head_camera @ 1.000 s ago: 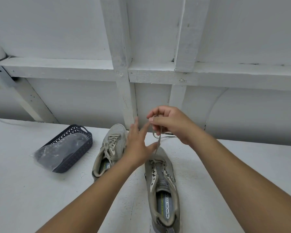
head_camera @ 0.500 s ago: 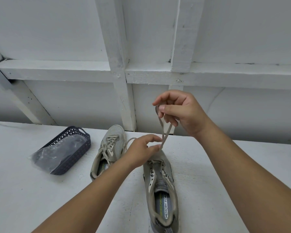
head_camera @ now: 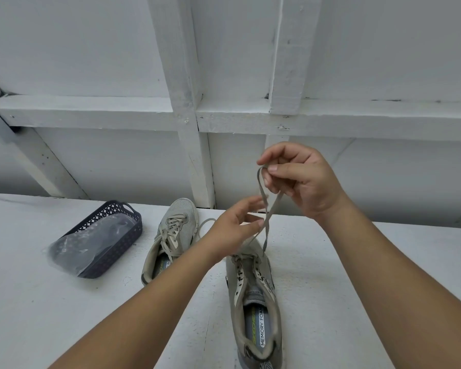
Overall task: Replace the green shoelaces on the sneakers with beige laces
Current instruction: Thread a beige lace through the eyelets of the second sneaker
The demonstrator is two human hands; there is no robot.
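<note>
- beige lace [head_camera: 267, 209] rises in a loop off the near sneaker [head_camera: 253, 296]
- right hand [head_camera: 301, 182] pinches its top
- left hand [head_camera: 237, 227] pinches it lower down
- far sneaker [head_camera: 175, 233] sits laced beside a dark basket [head_camera: 109, 235]

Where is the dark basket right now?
In the head view the dark basket sits on the white table at the left, left of the laced sneaker, with a clear plastic bag spilling out of it.
</note>
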